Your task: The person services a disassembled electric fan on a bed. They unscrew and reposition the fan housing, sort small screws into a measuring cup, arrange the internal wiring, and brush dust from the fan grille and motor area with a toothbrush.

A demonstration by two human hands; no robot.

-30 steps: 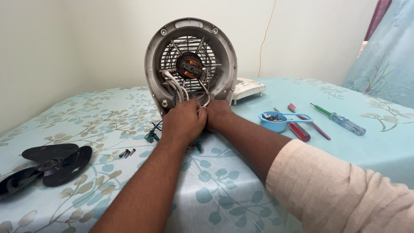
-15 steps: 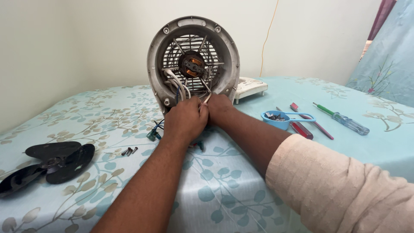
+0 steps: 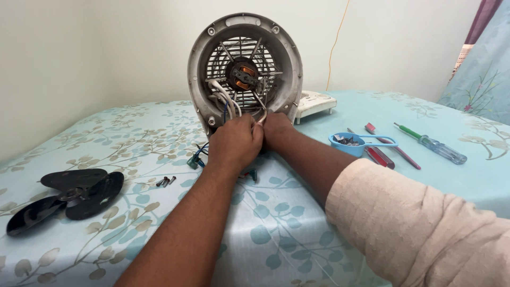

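Closest to the camera, both forearms run in from the bottom of the frame over a bed point(image 3: 276, 234) with a light blue leaf-print sheet. The left hand point(image 3: 234, 142) and right hand point(image 3: 277, 130) meet in the middle, fingers bunched narrow around the white wires point(image 3: 226, 98) at the bottom of the fan housing point(image 3: 244, 74); can't tell exactly which wire each one pinches. Off at the left sits the black fan blade point(image 3: 66, 194), with a few screws point(image 3: 166, 181) closer in. At the right there's a blue scoop point(image 3: 356, 143) and screwdrivers point(image 3: 431, 143). The grey housing stands upright at top centre, motor showing, a white box point(image 3: 314, 102) just behind it.
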